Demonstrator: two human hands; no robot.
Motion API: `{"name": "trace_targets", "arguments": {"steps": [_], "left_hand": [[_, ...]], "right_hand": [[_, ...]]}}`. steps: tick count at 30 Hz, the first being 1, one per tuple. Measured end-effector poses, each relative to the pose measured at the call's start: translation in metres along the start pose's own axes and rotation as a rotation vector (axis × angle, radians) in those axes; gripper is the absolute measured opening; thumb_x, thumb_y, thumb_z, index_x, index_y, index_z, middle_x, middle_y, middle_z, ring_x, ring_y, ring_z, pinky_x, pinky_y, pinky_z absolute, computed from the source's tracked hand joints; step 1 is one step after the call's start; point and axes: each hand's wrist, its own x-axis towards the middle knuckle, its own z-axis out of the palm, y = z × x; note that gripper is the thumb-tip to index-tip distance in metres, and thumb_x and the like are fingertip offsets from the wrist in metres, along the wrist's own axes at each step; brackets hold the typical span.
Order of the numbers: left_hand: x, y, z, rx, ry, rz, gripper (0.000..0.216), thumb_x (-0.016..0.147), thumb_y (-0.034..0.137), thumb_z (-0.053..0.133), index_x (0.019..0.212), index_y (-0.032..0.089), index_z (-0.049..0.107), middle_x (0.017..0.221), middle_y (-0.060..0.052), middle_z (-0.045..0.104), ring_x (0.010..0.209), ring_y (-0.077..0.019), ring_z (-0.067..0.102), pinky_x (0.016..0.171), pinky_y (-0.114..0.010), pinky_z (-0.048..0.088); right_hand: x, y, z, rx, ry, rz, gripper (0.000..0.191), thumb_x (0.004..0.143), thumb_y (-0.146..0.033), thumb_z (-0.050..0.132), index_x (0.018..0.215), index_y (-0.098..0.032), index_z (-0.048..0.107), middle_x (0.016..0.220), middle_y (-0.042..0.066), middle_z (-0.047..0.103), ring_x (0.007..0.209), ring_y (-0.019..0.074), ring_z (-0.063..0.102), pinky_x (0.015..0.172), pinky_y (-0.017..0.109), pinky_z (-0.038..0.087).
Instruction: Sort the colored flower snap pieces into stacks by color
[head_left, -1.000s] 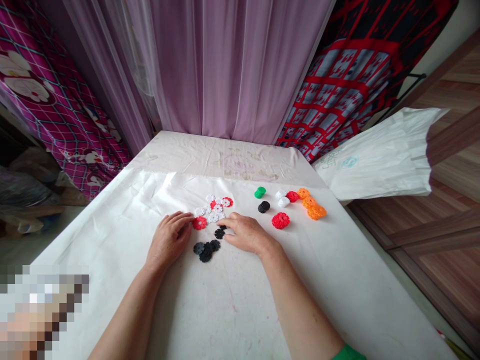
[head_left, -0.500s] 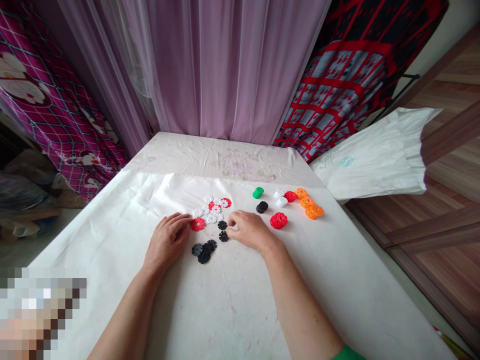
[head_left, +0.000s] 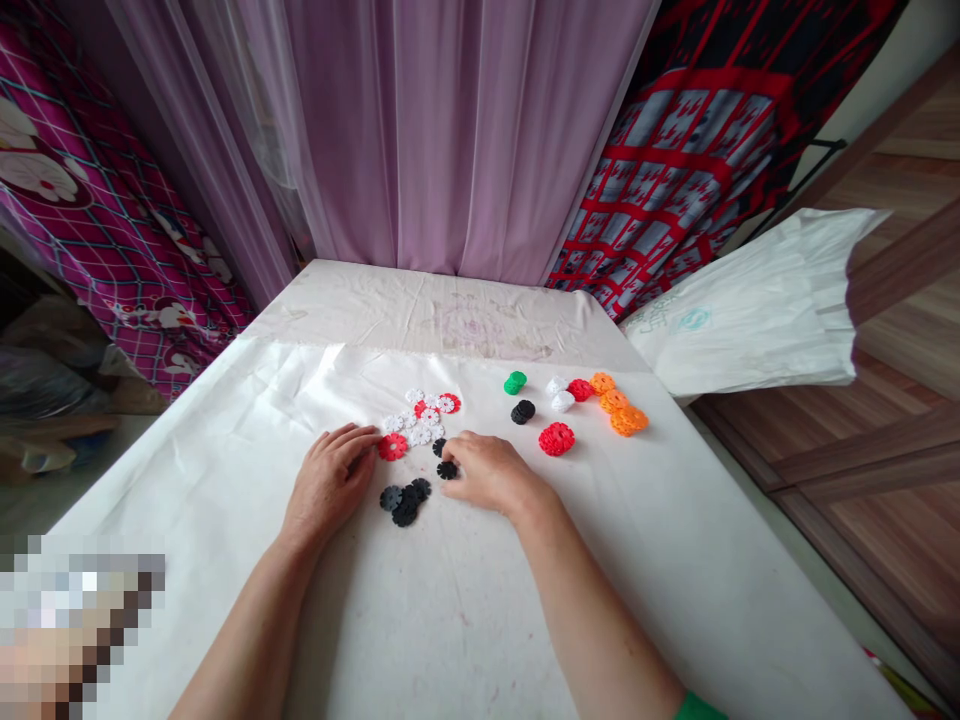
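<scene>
My left hand rests on the cloth with its fingers stretched out, holding nothing. Just past its fingertips lies a red notched plastic disc, beside a spread of white notched discs with more red among them. My right hand has thumb and fingers closed about a black notched disc at table level. Another black disc, partly hidden by the fingers, lies just beyond. Between my hands and nearer to me sits an overlapping group of black discs.
Towards the right are small piles of green discs, black discs, white discs, red discs and orange discs. A white bag stands at the right edge of the cloth-covered table. Curtains hang behind.
My right hand has shifted slightly left and towards me, its thumb and fingers coming around the nearer black disc. My left hand stays in place; the view has moved a little.
</scene>
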Motion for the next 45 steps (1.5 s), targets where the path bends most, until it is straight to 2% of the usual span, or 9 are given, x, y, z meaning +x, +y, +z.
{"name": "trace_targets", "arguments": {"steps": [5,11,14,20,23,32,36,41,45], "left_hand": [[0.0,0.003,-0.001,0.008,0.007,-0.007,0.04,0.096,0.04,0.041,0.112,0.026,0.075,0.123,-0.008,0.075,0.124,-0.0293,0.063,0.109,-0.052,0.046],[-0.001,0.0,0.001,0.008,0.002,0.001,0.039,0.096,0.038,0.041,0.113,0.026,0.074,0.124,-0.007,0.075,0.124,-0.0293,0.062,0.11,-0.053,0.045],[-0.001,-0.001,0.001,0.014,0.006,0.01,0.039,0.096,0.038,0.041,0.113,0.027,0.074,0.124,-0.007,0.075,0.124,-0.0289,0.063,0.11,-0.052,0.046],[-0.001,-0.005,0.003,0.011,0.006,0.011,0.04,0.096,0.042,0.041,0.113,0.028,0.074,0.125,-0.006,0.075,0.125,-0.0297,0.062,0.11,-0.053,0.045],[-0.002,-0.006,0.005,0.015,0.019,0.003,0.04,0.095,0.043,0.042,0.113,0.029,0.074,0.124,-0.006,0.075,0.125,-0.0288,0.063,0.111,-0.052,0.045],[-0.001,-0.007,0.003,0.024,0.003,0.007,0.04,0.096,0.044,0.041,0.113,0.028,0.074,0.125,-0.006,0.075,0.125,-0.0293,0.063,0.109,-0.051,0.047],[-0.001,-0.008,0.002,0.029,0.008,0.019,0.041,0.097,0.045,0.04,0.112,0.029,0.075,0.125,-0.006,0.075,0.124,-0.0288,0.063,0.108,-0.05,0.048],[-0.001,-0.007,0.003,0.033,0.019,0.019,0.041,0.097,0.044,0.041,0.112,0.029,0.075,0.125,-0.006,0.075,0.122,-0.0288,0.064,0.108,-0.05,0.048],[-0.001,-0.006,0.002,0.028,0.015,0.016,0.04,0.096,0.044,0.041,0.111,0.029,0.075,0.124,-0.006,0.075,0.123,-0.0294,0.063,0.109,-0.052,0.047]], "right_hand": [[0.0,-0.016,0.001,-0.082,-0.031,0.028,0.025,0.085,-0.026,0.065,0.109,-0.02,0.069,0.114,0.011,0.071,0.102,0.0247,0.068,0.081,0.031,0.045],[0.004,0.006,0.004,0.097,0.013,0.019,0.028,0.078,-0.022,0.071,0.105,-0.023,0.067,0.104,0.003,0.073,0.094,0.0197,0.066,0.078,0.027,0.042],[0.002,0.028,-0.003,0.187,0.127,0.064,0.024,0.076,-0.021,0.072,0.099,-0.024,0.066,0.1,0.001,0.073,0.091,0.0178,0.065,0.076,0.026,0.042],[-0.009,0.087,-0.028,0.172,0.492,0.416,0.021,0.077,-0.025,0.069,0.098,-0.024,0.065,0.094,0.0,0.072,0.084,0.0172,0.065,0.072,0.027,0.042],[-0.007,0.103,-0.031,0.131,0.577,0.513,0.021,0.077,-0.029,0.07,0.096,-0.024,0.065,0.096,0.001,0.072,0.086,0.0179,0.065,0.07,0.028,0.041],[0.004,0.096,-0.032,0.062,0.477,0.508,0.018,0.082,-0.026,0.067,0.099,-0.023,0.064,0.107,0.003,0.074,0.094,0.0189,0.066,0.076,0.029,0.043],[0.004,0.102,-0.031,0.079,0.462,0.488,0.022,0.082,-0.029,0.069,0.103,-0.023,0.064,0.107,0.003,0.074,0.096,0.0191,0.067,0.078,0.029,0.044],[-0.005,0.111,-0.036,0.078,0.517,0.477,0.018,0.086,-0.026,0.065,0.103,-0.023,0.067,0.106,0.005,0.073,0.097,0.0202,0.066,0.08,0.03,0.044],[-0.009,0.093,-0.041,0.08,0.516,0.405,0.015,0.089,-0.018,0.057,0.094,-0.025,0.07,0.101,0.003,0.074,0.092,0.0186,0.066,0.079,0.029,0.044]]}}
